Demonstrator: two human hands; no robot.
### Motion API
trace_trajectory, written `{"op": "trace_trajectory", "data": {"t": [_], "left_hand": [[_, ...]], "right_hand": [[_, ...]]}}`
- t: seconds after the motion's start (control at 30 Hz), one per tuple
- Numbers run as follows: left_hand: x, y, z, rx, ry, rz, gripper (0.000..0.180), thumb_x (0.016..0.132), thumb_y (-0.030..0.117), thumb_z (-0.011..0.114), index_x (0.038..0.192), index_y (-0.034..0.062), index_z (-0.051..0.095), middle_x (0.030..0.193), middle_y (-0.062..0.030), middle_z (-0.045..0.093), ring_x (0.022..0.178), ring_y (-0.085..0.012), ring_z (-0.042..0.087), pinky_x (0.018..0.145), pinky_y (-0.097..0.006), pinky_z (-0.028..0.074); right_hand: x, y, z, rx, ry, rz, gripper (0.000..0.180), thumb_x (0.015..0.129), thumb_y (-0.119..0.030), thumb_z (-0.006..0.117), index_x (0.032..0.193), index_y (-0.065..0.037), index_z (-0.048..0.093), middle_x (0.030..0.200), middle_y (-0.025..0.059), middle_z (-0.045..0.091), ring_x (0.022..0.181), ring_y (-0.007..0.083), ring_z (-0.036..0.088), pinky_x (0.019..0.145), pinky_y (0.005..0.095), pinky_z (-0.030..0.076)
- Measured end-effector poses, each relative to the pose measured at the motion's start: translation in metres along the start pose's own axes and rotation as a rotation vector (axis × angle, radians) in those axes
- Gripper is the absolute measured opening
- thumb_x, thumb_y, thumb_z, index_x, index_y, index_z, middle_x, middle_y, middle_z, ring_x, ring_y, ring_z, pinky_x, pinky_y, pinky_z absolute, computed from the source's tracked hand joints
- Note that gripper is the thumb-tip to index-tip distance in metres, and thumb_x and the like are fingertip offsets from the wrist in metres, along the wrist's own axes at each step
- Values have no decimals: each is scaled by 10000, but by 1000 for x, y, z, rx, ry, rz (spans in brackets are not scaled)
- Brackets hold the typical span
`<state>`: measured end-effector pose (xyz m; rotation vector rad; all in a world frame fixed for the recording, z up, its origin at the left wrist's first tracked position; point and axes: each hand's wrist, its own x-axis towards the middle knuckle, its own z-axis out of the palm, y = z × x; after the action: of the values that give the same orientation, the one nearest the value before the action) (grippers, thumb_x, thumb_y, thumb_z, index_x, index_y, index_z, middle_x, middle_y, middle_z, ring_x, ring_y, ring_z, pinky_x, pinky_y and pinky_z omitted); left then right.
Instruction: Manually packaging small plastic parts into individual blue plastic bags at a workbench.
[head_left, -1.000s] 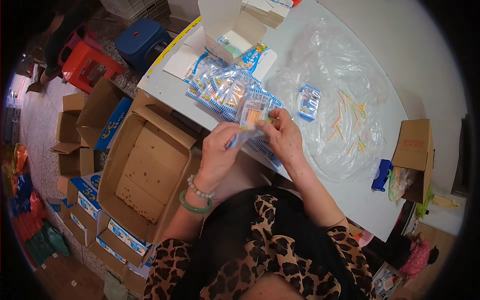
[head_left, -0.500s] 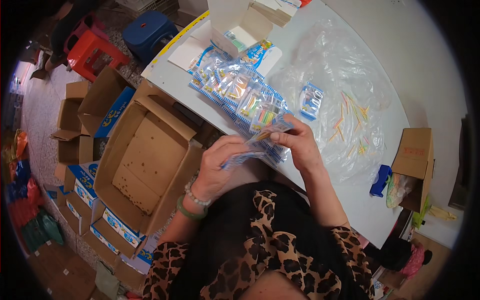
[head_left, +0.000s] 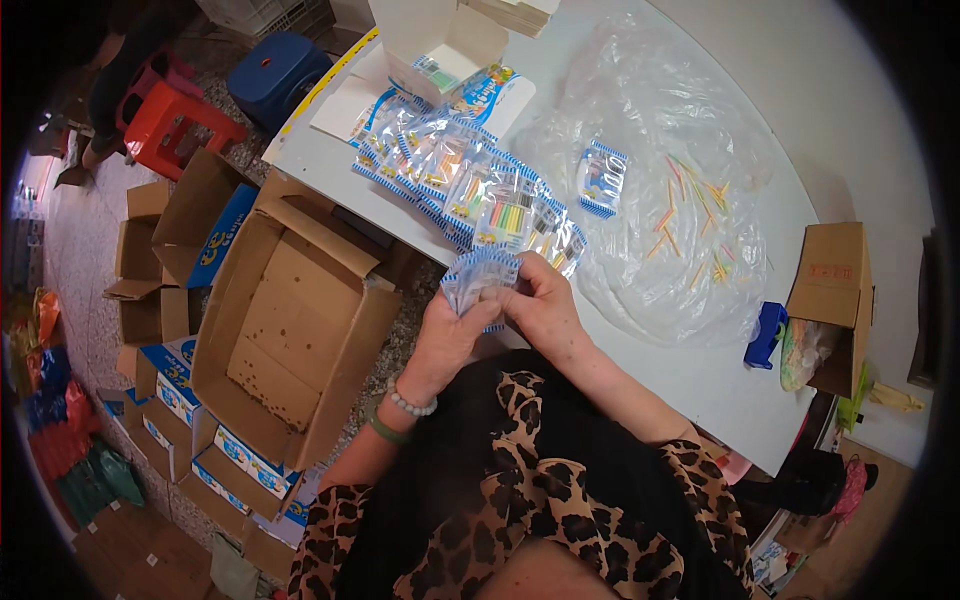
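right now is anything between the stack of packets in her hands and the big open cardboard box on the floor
Nothing visible. Both hands, left hand and right hand, hold the stack of packets at the table edge; the open cardboard box sits just to the left below, its flaps open and its inside empty.

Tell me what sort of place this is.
Probably a small packing workshop: a pile of clear blue-edged packets of coloured sticks on a white table, an open brown cardboard carton beside it, and both hands gripping a packet stack.

- Heap of small clear plastic packets (head_left: 470, 185) lies on the white desk (head_left: 640, 380).
- Large open cardboard box (head_left: 290, 330) stands on the floor, left of the desk.
- Crumpled clear plastic sheet (head_left: 650, 150) lies right of the heap.
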<state>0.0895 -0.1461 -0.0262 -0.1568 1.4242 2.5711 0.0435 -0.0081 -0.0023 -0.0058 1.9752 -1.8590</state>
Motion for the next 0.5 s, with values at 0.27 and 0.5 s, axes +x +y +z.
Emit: {"op": "trace_trajectory", "data": {"t": [0.27,0.5], "left_hand": [[11,14,-8,-208,129,27,292,898,104,607,1174,16,567,1097,-42,631,969,-121,597,860,-273,480],[17,11,-11,-287,154,27,314,888,96,618,1183,9,557,1117,-59,627,994,-146,605,896,-304,487]], "right_hand": [[40,-44,-30,-872,328,-52,418,800,-329,665,1048,-11,556,819,112,606,698,214,583,650,308,469],[62,-21,-15,-974,438,-174,405,761,-308,705,987,-8,553,778,115,602,710,231,592,656,321,469]]}}
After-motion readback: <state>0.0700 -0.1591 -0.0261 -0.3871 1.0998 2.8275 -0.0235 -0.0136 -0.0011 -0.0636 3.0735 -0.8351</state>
